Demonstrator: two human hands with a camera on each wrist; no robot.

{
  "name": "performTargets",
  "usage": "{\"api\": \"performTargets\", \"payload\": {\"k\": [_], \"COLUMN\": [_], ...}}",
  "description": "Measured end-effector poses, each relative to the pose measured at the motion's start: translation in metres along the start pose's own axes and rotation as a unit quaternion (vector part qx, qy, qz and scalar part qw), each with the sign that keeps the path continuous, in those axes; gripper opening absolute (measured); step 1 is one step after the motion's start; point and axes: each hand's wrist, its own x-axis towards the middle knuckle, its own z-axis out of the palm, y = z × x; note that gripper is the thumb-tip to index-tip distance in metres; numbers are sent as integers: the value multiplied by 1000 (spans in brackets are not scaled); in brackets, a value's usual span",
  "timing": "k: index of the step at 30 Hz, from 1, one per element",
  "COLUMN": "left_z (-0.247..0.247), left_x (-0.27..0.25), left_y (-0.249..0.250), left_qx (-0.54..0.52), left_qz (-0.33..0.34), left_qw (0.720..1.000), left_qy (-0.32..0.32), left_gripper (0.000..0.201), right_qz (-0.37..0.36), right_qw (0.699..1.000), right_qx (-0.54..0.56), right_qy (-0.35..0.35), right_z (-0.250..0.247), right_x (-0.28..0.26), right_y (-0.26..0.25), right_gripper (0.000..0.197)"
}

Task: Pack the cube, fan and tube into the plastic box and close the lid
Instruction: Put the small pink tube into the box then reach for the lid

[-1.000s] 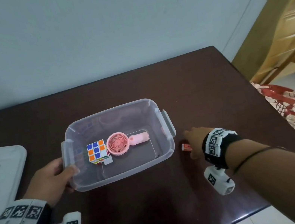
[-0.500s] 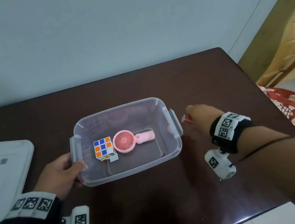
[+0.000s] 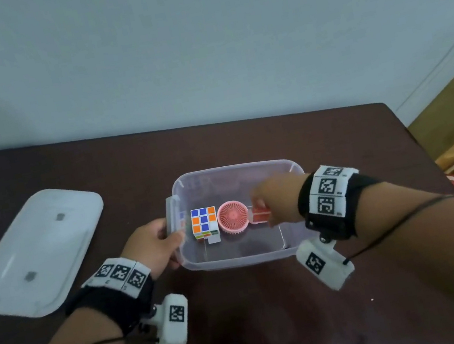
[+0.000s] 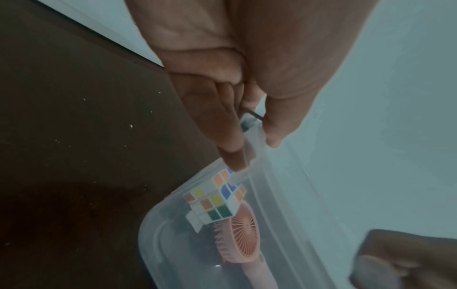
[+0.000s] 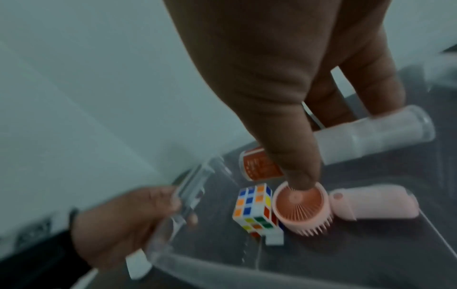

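Two hands at work: right hand [image 3: 275, 202] inside plastic box [image 3: 247, 259], gripping tube [image 5: 366, 135] by its red-labelled end, held above fan [image 3: 233, 216]. Left hand [image 3: 153, 245] pinching left latch of box between thumb and fingers. Cube [image 3: 204, 223] resting on box floor, just beside pink fan, handle of fan pointing right. Lid [image 3: 33, 251] lying apart on dark tabletop [image 3: 274, 309], left of box.

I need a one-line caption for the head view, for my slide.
Right hand lowers tube into plastic box beside fan and cube; left hand steadies it.
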Motion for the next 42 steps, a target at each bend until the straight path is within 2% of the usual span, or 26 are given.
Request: {"api": "performTargets", "payload": {"k": [3,7,10,13,19,23,25,27,29,31,35,39,42], "left_z": [-2,-3,-5,-7,-9,-10,-10,-13,-20,-34,-78,-123,-155], "left_x": [0,-1,-1,-3,-3,-1,1,2,4,9,14,9,5], "left_y": [1,2,2,1,-6,-7,-8,-8,-8,-12,-33,-61,-96], "left_qx": [-6,-3,1,0,-26,-32,-36,-48,-67,-64,-10,28,-2], "left_qz": [-10,-14,-20,-25,-18,-9,-10,-5,-1,-2,-13,-57,-111], "left_qw": [1000,999,999,999,998,998,998,998,997,998,996,986,978], "left_qy": [-12,-30,-39,-41,-47,-48,-47,-41,-28,-1,93,152,178], "left_gripper": [19,26,34,43,49,49,50,51,52,51,49,47,44], "right_qz": [8,15,22,31,38,46,47,61,40,19,-27,-52,-73], "right_qw": [993,978,967,970,979,986,988,992,989,976,978,978,980], "right_qx": [-64,-148,-142,-36,-57,37,29,65,136,216,198,189,176], "right_qy": [-96,-149,-210,-240,-190,-157,-147,-84,-44,-25,56,65,57], "right_z": [17,63,37,24,22,9,7,3,-13,-34,-72,-91,-101], "right_x": [38,118,96,83,90,90,89,91,90,87,91,112,135], "right_y": [-19,5,-22,-31,-40,-50,-55,-57,-67,-84,-129,-178,-222], "right_gripper": [38,30,24,33,38,37,32,16,24,22,29,25,27]}}
